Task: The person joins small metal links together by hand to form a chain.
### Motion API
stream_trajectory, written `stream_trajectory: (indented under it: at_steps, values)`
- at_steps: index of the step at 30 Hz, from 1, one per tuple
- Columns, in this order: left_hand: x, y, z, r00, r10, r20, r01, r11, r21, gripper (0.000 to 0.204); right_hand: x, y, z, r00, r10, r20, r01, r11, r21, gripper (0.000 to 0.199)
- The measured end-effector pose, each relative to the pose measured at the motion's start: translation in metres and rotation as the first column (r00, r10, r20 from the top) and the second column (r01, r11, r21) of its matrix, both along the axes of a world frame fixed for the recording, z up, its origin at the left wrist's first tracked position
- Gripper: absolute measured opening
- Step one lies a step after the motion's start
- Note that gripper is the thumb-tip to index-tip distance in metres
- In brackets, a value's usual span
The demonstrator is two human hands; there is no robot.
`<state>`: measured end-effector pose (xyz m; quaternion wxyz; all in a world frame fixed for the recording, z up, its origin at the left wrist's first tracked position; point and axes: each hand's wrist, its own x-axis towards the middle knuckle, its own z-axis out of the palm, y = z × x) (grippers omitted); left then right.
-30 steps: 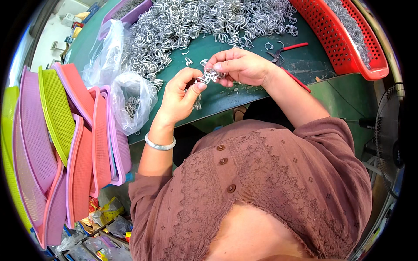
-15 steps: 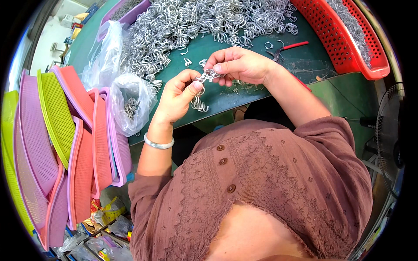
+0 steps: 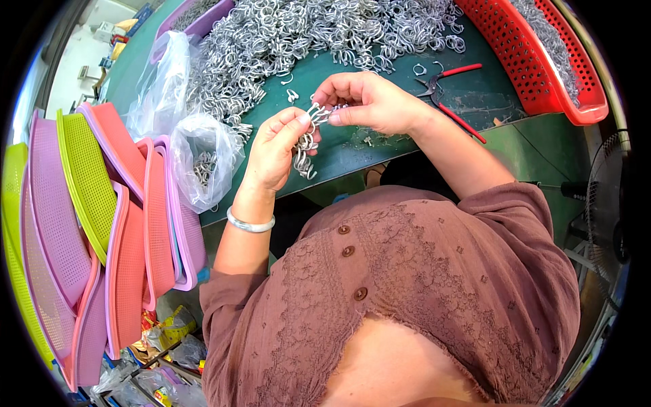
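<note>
My left hand [image 3: 274, 146], with a silver bangle at the wrist, is closed on a string of linked silvery metal rings [image 3: 304, 157]. The string hangs past its fingers, over the front edge of the green table. My right hand [image 3: 371, 103] meets it from the right, thumb and fingertips pinched at the upper rings. Part of what the right fingers grip is hidden behind them. Beyond both hands lies a large heap of similar rings [image 3: 291, 44]. A couple of loose rings [image 3: 292, 95] rest between the heap and my hands.
Red-handled pliers [image 3: 461, 70] lie right of my right hand. A red perforated basket [image 3: 522, 57] stands at the far right, a purple one [image 3: 215, 20] at the far left. A clear plastic bag [image 3: 193, 163] holds rings. Stacked coloured baskets [image 3: 125, 264] crowd the left; a fan [image 3: 600, 203] stands right.
My left hand has turned slightly, and the upper rings now fan out between my hands. My right forearm has shifted a little, showing more of the pliers' lower handle.
</note>
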<state>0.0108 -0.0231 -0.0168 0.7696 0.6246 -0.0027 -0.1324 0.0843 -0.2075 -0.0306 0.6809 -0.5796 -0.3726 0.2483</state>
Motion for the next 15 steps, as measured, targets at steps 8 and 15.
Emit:
stream_trajectory:
  at_steps: [8,15]
  values:
    - [0.0017,0.0011,0.0045,0.999,0.026,-0.037,-0.024,0.999,0.038,0.019,-0.0010,-0.0004,0.0059,0.997,-0.043,-0.071,0.040,0.998,-0.042,0.028]
    - [0.0027,0.0006,0.0011,0.995,0.049,-0.081,-0.053,0.997,-0.050,0.020,-0.0022,0.0021,0.0000,0.999,-0.050,-0.011,0.050,0.999,-0.006,0.028]
